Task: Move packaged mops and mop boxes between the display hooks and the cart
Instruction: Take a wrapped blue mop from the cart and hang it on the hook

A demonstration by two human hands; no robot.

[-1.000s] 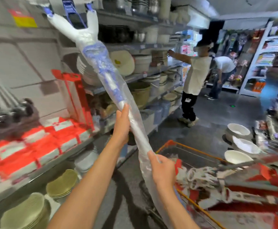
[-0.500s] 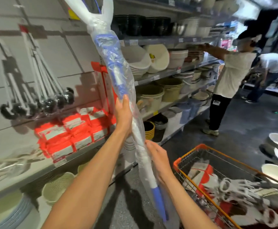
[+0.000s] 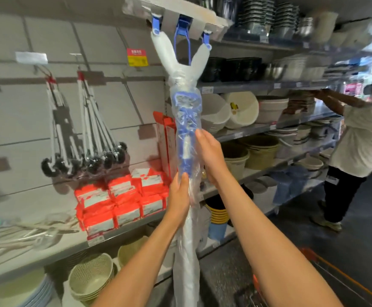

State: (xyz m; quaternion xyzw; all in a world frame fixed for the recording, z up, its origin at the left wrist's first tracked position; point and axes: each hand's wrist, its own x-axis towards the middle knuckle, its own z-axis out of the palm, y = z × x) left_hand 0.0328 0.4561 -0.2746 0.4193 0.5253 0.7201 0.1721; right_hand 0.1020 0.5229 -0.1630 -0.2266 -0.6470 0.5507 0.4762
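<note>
Dead centre of my view, I have both hands on the packaged mop [image 3: 186, 129], which stands upright in front of the shelving with its flat head up at twelve o'clock. My left hand [image 3: 179, 197] is wrapped around the plastic-sleeved shaft just under the blue fitting, fingers curled round it in a firm grip. My right hand [image 3: 209, 152] sits a little higher, at about one o'clock from the left; its fingers lie fairly straight along the right side of the wrapping and press against it, while the thumb is hidden from me, so I cannot tell whether it truly clasps the shaft. Below my left hand the white sleeve runs down to six o'clock and out of view.

At nine o'clock a bunch of hanging mops [image 3: 87, 138] dangles from the display hooks [image 3: 79, 73] on the wall panel. Just beneath them, at about eight o'clock, red mop boxes [image 3: 123, 200] are stacked on a shelf [image 3: 58, 247]. At five o'clock an orange edge of the cart [image 3: 335, 275] shows. At three o'clock another person [image 3: 357, 138] reaches into shelves of bowls [image 3: 240, 111].
</note>
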